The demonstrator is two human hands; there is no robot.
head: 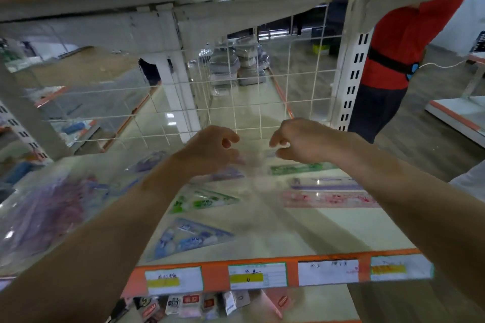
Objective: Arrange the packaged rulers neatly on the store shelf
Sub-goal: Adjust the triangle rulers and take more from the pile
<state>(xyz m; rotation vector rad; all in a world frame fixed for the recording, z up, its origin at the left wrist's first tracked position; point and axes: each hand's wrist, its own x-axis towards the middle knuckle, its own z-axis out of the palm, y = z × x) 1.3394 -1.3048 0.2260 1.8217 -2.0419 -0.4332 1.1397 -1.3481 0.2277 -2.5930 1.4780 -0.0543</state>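
Observation:
My left hand [212, 147] and my right hand [296, 141] reach to the back of the shelf [328, 231], close together, fingers curled. Between them lies a blurred clear packaged ruler [256, 157]; each hand seems to pinch one end of it. To the right lie a green ruler pack [301, 168], a purple one [325, 183] and a pink one [330, 199] in a row. Under my left arm lie a purple pack [225, 174], a green triangle set [204, 202] and a blue triangle set [189, 238].
A white wire mesh [236, 102] closes the shelf's back. The orange front edge [215, 278] carries price labels. A pile of purple packs [47, 212] lies at the left. A person in a red shirt [401, 42] stands at the right. Small goods [196, 307] fill the shelf below.

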